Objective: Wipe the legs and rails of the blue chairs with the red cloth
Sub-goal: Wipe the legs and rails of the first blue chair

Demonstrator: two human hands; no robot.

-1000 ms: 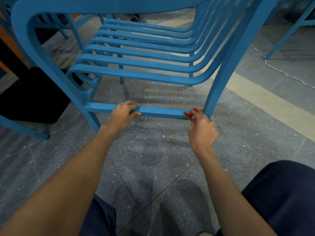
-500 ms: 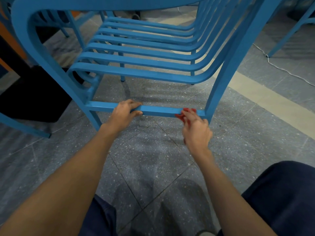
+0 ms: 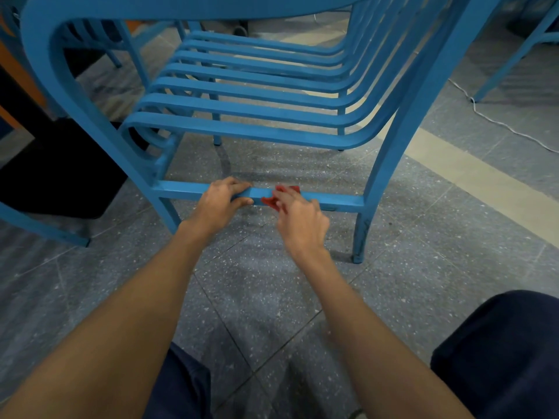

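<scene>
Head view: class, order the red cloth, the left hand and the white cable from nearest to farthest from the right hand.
1. The red cloth: pinched in the right hand, on the rail.
2. The left hand: grips that rail, just left.
3. The white cable: on the floor, far right, beyond the chair leg.

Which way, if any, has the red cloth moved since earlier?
Yes: the red cloth slid left along the lower rail, away from the right-hand chair leg toward the left hand.
</scene>
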